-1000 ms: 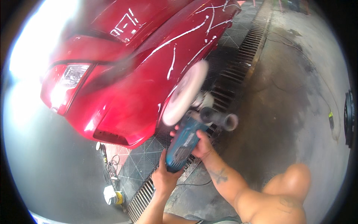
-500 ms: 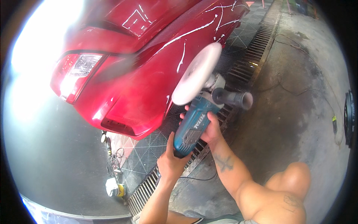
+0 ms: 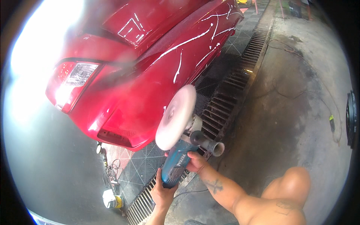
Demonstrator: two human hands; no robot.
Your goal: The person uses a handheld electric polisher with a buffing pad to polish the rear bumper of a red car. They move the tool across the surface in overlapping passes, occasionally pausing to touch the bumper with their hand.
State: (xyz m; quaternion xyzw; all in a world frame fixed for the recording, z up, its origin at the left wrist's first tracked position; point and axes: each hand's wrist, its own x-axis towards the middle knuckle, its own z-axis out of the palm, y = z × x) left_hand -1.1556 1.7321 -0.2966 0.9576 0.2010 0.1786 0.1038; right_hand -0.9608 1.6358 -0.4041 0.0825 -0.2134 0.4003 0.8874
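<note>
Both my hands carry a teal power polisher (image 3: 175,166) with a round white pad (image 3: 170,122) on its head. The fingers of my left hand (image 3: 162,193) wrap the rear end of the body. My right hand (image 3: 195,162) grips the body farther forward, behind the black side handle (image 3: 210,143), which no hand holds. The pad faces the red car panel (image 3: 131,101) at its corner; whether they touch, I cannot tell. White streaks (image 3: 182,45) of paste run across the panel higher up. A red and clear tail light (image 3: 77,80) is at the left.
A slatted drain grate (image 3: 221,108) runs diagonally beside the car, along dark floor tiles (image 3: 142,170). A white and yellow container (image 3: 112,199) stands at lower left near a black corded tool (image 3: 103,157). A cable (image 3: 300,56) trails over the concrete at right.
The polisher, held by both my hands, has moved down and left in the picture, nearer to me. The car has shifted slightly left and down in view.
</note>
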